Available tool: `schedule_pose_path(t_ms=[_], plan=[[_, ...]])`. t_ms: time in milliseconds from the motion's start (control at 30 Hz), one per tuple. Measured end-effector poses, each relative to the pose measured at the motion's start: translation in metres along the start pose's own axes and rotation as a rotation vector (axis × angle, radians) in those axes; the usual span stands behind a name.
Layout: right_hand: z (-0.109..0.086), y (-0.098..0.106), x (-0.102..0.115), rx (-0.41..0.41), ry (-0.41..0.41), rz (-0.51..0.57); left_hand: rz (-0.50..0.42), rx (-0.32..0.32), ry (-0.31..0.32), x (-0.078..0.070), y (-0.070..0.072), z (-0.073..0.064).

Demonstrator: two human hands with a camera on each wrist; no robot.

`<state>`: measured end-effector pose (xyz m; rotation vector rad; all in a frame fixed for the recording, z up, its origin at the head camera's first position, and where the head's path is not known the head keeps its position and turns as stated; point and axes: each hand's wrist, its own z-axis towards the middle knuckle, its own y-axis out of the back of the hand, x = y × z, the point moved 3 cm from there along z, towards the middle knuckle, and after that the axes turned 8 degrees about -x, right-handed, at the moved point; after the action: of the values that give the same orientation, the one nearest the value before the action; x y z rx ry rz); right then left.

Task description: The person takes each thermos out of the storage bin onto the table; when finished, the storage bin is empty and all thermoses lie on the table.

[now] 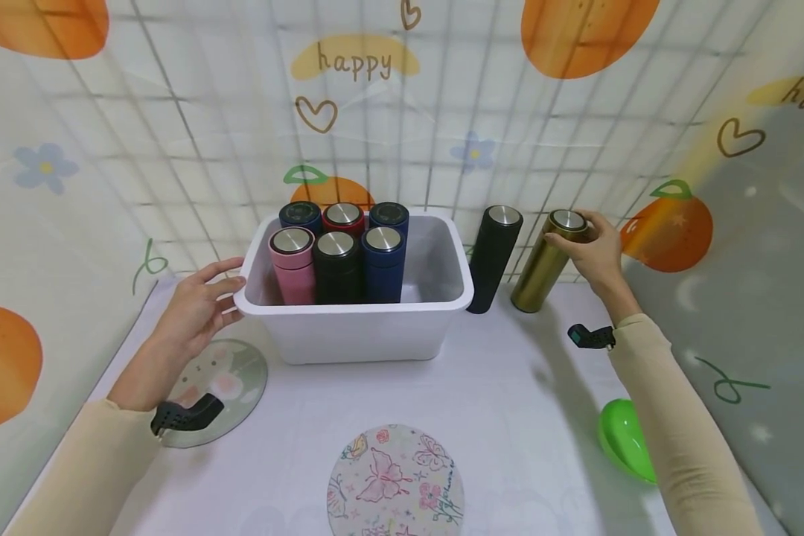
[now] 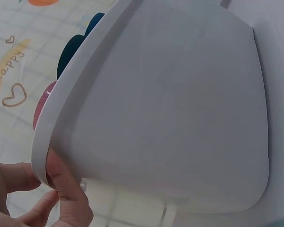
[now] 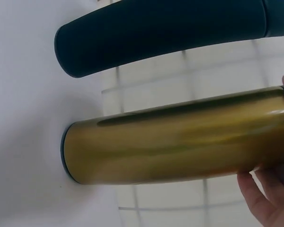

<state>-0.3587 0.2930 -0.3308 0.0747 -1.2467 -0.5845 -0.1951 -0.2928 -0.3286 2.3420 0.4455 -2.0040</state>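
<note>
A white plastic bin stands on the table with several thermos bottles upright in its left part, among them a pink thermos, a black thermos and a blue thermos. My left hand pinches the bin's left rim, fingers curled at the edge. Right of the bin, my right hand grips a gold thermos near its steel-topped lid. In the right wrist view the gold thermos lies between thumb and fingers. Another black thermos stands between it and the bin.
A round butterfly-print mat lies at the front middle. Under the left forearm is a round grey-green mat. A green bowl sits beside the right sleeve. A wire grid behind a printed curtain borders the back.
</note>
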Motion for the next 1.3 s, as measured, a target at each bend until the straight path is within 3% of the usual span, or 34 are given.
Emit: schedule_pose_path(t_ms=[367, 767, 1067, 1300], plan=[[-0.004, 0.009, -0.006, 0.039, -0.014, -0.099, 0.009, 0.002, 0.018, 0.002, -0.004, 0.004], [-0.012, 0.029, -0.001, 0.052, -0.012, -0.085, -0.018, 0.016, 0.021, 0.0, -0.005, 0.005], [-0.018, 0.038, 0.022, 0.002, 0.037, -0.133, -0.012, 0.018, 0.018, 0.002, -0.003, 0.004], [-0.022, 0.039, 0.048, -0.013, 0.124, -0.087, -0.049, 0.029, 0.013, 0.0, 0.001, 0.0]])
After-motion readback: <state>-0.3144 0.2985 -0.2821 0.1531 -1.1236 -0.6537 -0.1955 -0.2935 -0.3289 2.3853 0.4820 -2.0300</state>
